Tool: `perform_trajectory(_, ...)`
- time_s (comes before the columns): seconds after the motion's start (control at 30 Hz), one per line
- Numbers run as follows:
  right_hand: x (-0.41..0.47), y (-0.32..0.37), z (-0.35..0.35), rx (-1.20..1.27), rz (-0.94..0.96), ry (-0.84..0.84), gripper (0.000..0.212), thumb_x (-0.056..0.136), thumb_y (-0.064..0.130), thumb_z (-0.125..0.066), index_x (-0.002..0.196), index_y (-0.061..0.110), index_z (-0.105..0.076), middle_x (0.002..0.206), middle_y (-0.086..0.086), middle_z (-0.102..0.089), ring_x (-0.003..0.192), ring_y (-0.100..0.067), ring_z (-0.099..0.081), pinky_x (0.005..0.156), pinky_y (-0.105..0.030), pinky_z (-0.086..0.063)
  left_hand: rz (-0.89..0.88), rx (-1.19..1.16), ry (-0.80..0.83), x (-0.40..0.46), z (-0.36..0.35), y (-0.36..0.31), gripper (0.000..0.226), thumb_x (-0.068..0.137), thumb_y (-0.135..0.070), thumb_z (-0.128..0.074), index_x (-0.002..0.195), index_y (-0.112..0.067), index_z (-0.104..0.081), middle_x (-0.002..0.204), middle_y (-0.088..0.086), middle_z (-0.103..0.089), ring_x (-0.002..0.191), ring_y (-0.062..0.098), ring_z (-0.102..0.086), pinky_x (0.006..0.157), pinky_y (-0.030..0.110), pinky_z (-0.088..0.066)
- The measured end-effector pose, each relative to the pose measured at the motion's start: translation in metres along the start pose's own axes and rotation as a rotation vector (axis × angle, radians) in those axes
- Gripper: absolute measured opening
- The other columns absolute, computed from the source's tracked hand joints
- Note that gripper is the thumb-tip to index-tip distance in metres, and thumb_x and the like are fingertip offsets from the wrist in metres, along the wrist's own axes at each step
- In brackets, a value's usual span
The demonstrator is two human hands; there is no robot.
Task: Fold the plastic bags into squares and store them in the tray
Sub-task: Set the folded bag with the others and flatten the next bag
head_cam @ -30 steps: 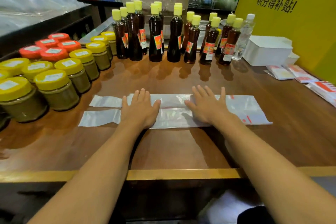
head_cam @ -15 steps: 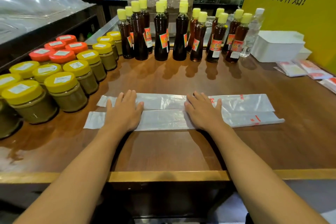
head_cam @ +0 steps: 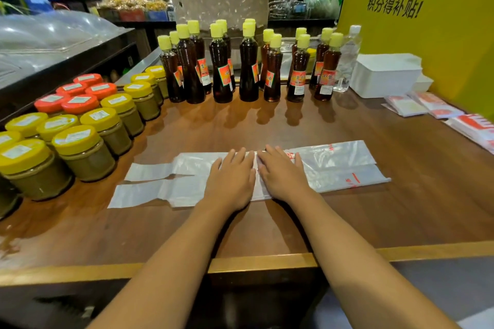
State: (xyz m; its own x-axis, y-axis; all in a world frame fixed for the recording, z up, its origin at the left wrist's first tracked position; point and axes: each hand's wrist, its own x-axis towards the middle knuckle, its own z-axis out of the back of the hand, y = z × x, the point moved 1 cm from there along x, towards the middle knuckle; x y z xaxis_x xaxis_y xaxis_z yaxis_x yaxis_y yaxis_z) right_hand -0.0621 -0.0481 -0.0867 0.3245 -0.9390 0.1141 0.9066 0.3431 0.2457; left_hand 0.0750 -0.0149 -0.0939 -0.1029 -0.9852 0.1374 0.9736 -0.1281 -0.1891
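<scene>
While both hands press flat at mid-length, bag (head_cam: 334, 165) lies as narrow strip on table (head_cam: 267, 120), long axis running left to right, directly under and ahead of wrists. Left hand (head_cam: 231, 179) and right hand (head_cam: 282, 175): fingers straight, side by side, nearly touching, gripping nothing. Handles trail left, so left hand nearer them; printed end runs right, nearer right hand. Tray (head_cam: 385, 75), probably white box, stands far right, well apart. Next fold likely end-over-end along this axis.
</scene>
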Motion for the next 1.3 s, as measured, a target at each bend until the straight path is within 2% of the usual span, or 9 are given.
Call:
perform_trajectory(0.17, 0.004, -0.014, 0.005, -0.003, -0.006, 0.08, 0.045, 0.108, 0.041, -0.028, 0.151, 0.032, -0.033, 0.165, 0.001, -0.019, 0.153, -0.02, -0.015, 0.12, -0.062, -0.001, 0.035, -0.012, -0.027, -0.007, 0.006, -0.002, 0.047, 0.109, -0.039, -0.025, 0.151, -0.023, -0.036, 0.166, 0.0, -0.025, 0.152, 0.022, -0.02, 0.123, 0.046, -0.018)
perform_trajectory(0.33, 0.005, -0.066, 0.025, -0.086, -0.122, 0.234, 0.058, 0.105, 0.055, -0.017, 0.159, 0.037, -0.007, 0.169, 0.002, 0.008, 0.155, -0.023, 0.007, 0.12, -0.059, 0.006, 0.102, -0.073, 0.031, -0.003, 0.003, 0.001, 0.053, 0.107, -0.046, -0.022, 0.154, -0.021, -0.027, 0.168, -0.002, -0.015, 0.155, 0.023, -0.007, 0.125, 0.048, -0.009)
perform_trajectory(0.5, -0.009, -0.153, 0.054, -0.152, -0.371, 0.203, 0.062, 0.103, 0.061, -0.015, 0.16, 0.038, -0.006, 0.169, 0.005, 0.006, 0.155, -0.02, 0.005, 0.121, -0.058, 0.003, 0.109, -0.088, 0.031, -0.004, 0.002, 0.0, 0.055, 0.107, -0.046, -0.022, 0.155, -0.019, -0.027, 0.168, -0.001, -0.014, 0.156, 0.022, -0.006, 0.126, 0.048, -0.007)
perform_trajectory(0.63, -0.015, -0.181, 0.059, -0.154, -0.409, 0.184, 0.059, 0.104, 0.057, -0.015, 0.16, 0.037, -0.008, 0.169, 0.005, 0.003, 0.155, -0.021, 0.003, 0.12, -0.059, 0.004, 0.113, -0.102, -0.001, -0.004, 0.002, -0.001, 0.055, 0.107, -0.047, -0.024, 0.153, -0.018, -0.031, 0.167, 0.0, -0.02, 0.155, 0.022, -0.011, 0.125, 0.048, -0.009)
perform_trajectory(0.77, -0.022, -0.171, 0.061, -0.162, -0.403, -0.02, 0.058, 0.105, 0.054, -0.026, 0.159, 0.035, -0.016, 0.169, 0.0, 0.0, 0.155, -0.028, -0.003, 0.118, -0.064, 0.004, 0.095, -0.087, -0.053, -0.007, 0.005, -0.003, 0.053, 0.104, -0.047, -0.021, 0.141, -0.017, -0.044, 0.16, 0.005, -0.033, 0.149, 0.026, -0.024, 0.121, 0.05, -0.018)
perform_trajectory(0.87, -0.036, -0.141, 0.075, -0.213, -0.187, -0.236, 0.055, 0.102, 0.049, -0.043, 0.153, 0.035, -0.03, 0.163, -0.002, -0.022, 0.151, -0.027, -0.016, 0.119, -0.062, 0.002, 0.06, -0.047, -0.093, -0.007, 0.005, -0.003, 0.049, 0.105, -0.049, -0.028, 0.142, -0.021, -0.045, 0.162, 0.002, -0.028, 0.151, 0.025, -0.017, 0.123, 0.049, -0.013)
perform_trajectory(0.93, -0.049, -0.115, 0.079, -0.152, 0.053, -0.147, 0.05, 0.1, 0.051, -0.046, 0.148, 0.037, -0.038, 0.157, 0.003, -0.034, 0.147, -0.023, -0.023, 0.12, -0.055, -0.005, 0.018, -0.027, -0.086, -0.006, 0.005, -0.003, 0.049, 0.104, -0.051, -0.032, 0.142, -0.023, -0.045, 0.162, 0.001, -0.028, 0.15, 0.024, -0.018, 0.122, 0.048, -0.013)
perform_trajectory(1.03, -0.07, -0.095, 0.066, -0.123, 0.213, 0.078, 0.054, 0.097, 0.062, -0.044, 0.147, 0.042, -0.04, 0.162, 0.006, -0.024, 0.149, -0.021, -0.015, 0.122, -0.052, -0.006, -0.027, 0.001, -0.021, -0.006, 0.006, -0.003, 0.056, 0.102, -0.058, -0.033, 0.147, -0.025, -0.039, 0.163, 0.0, -0.026, 0.15, 0.023, -0.018, 0.121, 0.047, -0.014)
perform_trajectory(1.3, -0.102, -0.117, 0.056, -0.175, 0.037, 0.316, 0.071, 0.098, 0.069, -0.025, 0.158, 0.043, 0.002, 0.166, 0.01, 0.019, 0.153, -0.019, 0.018, 0.121, -0.059, 0.01, -0.023, 0.123, 0.198, -0.002, 0.006, -0.004, 0.07, 0.1, -0.066, -0.014, 0.161, -0.034, 0.001, 0.169, -0.006, 0.01, 0.155, 0.027, 0.01, 0.124, 0.056, 0.004)
